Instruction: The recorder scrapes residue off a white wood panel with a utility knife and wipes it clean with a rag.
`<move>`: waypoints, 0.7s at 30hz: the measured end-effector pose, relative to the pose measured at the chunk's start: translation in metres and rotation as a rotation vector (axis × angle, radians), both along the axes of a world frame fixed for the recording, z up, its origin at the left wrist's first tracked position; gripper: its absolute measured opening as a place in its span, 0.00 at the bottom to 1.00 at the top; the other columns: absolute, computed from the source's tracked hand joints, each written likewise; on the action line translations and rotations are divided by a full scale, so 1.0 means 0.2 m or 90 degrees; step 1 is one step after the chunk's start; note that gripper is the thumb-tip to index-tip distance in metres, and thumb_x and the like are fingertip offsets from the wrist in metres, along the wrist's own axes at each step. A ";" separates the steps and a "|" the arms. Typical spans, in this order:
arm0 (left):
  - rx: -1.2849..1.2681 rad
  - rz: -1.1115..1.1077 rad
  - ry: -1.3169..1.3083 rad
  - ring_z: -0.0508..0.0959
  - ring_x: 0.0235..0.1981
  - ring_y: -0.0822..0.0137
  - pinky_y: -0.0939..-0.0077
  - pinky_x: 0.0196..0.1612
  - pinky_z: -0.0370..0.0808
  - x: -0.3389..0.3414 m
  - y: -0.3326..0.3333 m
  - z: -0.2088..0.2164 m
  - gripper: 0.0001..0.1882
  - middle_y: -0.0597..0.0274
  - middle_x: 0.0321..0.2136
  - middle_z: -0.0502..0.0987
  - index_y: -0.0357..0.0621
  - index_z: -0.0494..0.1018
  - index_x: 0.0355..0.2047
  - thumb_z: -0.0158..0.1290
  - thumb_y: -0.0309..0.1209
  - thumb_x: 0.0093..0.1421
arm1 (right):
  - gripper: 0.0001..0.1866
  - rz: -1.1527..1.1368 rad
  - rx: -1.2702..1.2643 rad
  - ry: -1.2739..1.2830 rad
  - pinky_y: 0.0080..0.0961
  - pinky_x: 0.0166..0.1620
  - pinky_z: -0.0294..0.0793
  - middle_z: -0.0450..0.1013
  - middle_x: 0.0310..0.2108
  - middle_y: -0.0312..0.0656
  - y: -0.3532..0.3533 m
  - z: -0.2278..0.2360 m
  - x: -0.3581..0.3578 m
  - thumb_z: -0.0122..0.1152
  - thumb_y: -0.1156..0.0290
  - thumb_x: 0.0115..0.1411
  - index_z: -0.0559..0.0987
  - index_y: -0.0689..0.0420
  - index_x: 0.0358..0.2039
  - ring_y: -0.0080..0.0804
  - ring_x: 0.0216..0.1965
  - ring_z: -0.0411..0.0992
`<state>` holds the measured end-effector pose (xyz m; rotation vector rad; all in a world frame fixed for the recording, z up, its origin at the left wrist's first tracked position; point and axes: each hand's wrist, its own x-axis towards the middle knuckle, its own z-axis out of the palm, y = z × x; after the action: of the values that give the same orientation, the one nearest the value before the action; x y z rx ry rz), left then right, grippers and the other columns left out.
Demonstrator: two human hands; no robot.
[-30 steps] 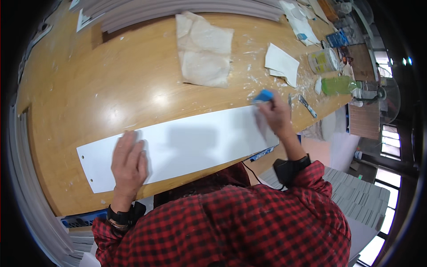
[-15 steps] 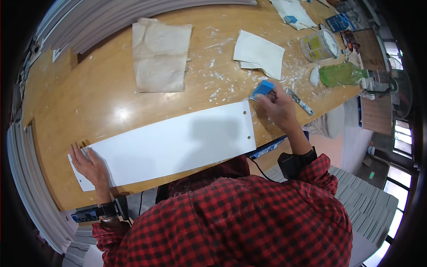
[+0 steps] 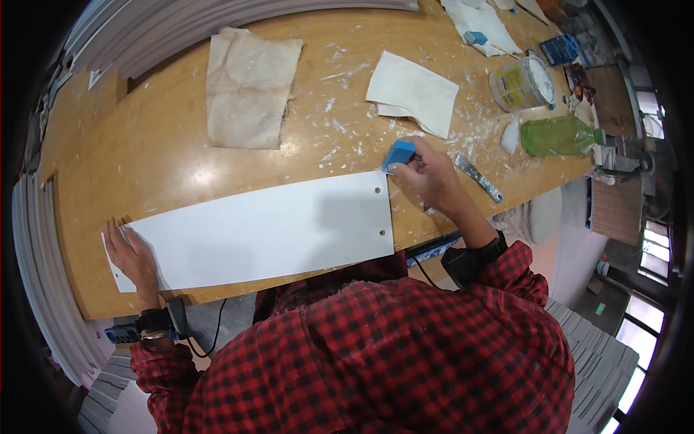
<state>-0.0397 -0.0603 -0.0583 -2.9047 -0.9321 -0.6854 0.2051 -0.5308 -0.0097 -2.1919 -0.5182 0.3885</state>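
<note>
A long white panel (image 3: 238, 235) with small holes at its ends lies along the near edge of the table. On its left end my left hand (image 3: 130, 253) rests flat, fingers stretched out and close to the end edge. My right hand (image 3: 430, 173) grips a blue block (image 3: 399, 154), which looks like a sanding block. The block is tilted at the panel's far right corner. Its underside is mostly hidden, so whether it touches the panel's edge I cannot tell. Just right of that hand lies a putty knife (image 3: 478, 178) with a speckled blue handle.
White-smeared wooden table (image 3: 173, 170). Beyond the panel lie a brownish cloth-like sheet (image 3: 251, 90) and folded cream sheets (image 3: 416, 90). At right stand an open tub (image 3: 517, 83) and a green bottle (image 3: 557, 137) on its side. Stacked grey-white boards (image 3: 253, 11) line the far edge.
My view has turned slightly, so the panel and sheets sit farther left in the picture. My right hand has brought the blue block a little closer to the panel's corner. My left hand stays put.
</note>
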 end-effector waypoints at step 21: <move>-0.067 0.048 -0.035 0.63 0.55 0.50 0.62 0.58 0.58 0.04 -0.03 0.01 0.20 0.46 0.53 0.64 0.35 0.64 0.52 0.40 0.31 0.61 | 0.12 0.406 0.123 -0.107 0.34 0.30 0.68 0.70 0.24 0.50 1.00 -0.06 -0.08 0.57 0.67 0.52 0.70 0.58 0.35 0.47 0.27 0.70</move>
<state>-0.0307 -0.0663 -0.0565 -2.9372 -1.1099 -0.7374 0.1882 -0.3308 -0.0208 -1.8405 -1.3004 0.4647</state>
